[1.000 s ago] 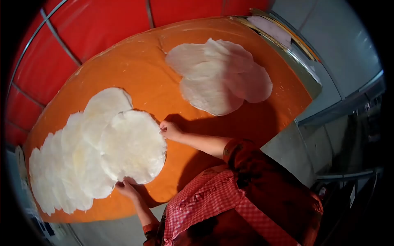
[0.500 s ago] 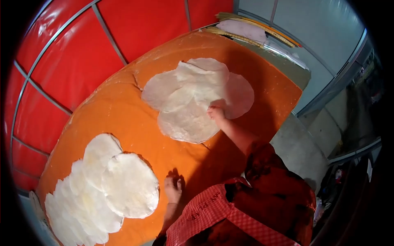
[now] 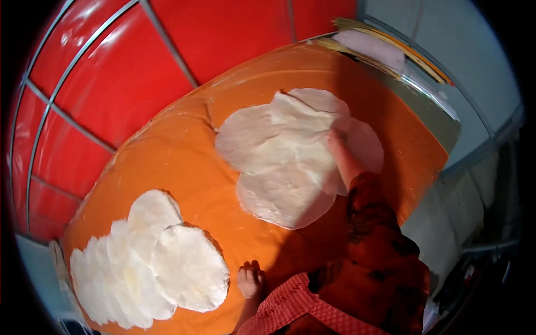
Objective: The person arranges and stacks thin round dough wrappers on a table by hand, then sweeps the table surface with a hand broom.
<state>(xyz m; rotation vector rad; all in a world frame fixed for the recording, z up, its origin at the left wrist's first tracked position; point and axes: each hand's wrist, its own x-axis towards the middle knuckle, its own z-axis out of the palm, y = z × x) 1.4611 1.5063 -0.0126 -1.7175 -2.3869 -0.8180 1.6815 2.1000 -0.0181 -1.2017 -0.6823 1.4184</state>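
Several thin, round, pale dough sheets (image 3: 287, 195) overlap on the orange cloth (image 3: 184, 173) ahead of me. My right hand (image 3: 336, 139) is on these sheets, near where the upper one overlaps the right-hand one. Its fingers look bunched together against the dough, partly in shadow; whether they pinch an edge is unclear. The upper sheet has a fold along its left side. Close to my body, my left hand (image 3: 250, 281) rests on the cloth, holding nothing, with fingers bent and slightly apart. Left of it lies an overlapping row of whiter rounds (image 3: 190, 268).
A red panel wall (image 3: 234, 39) with metal bars runs behind the cloth. At the far right corner lie thin sticks and a pale roll (image 3: 371, 47), beside a clear plastic packet (image 3: 430, 95). Grey floor (image 3: 441, 212) shows beyond the right edge.
My right hand has moved away from me across the sheets, from the lower sheet's edge toward the upper one. My left hand stays by the whiter rounds. The camera view has shifted.
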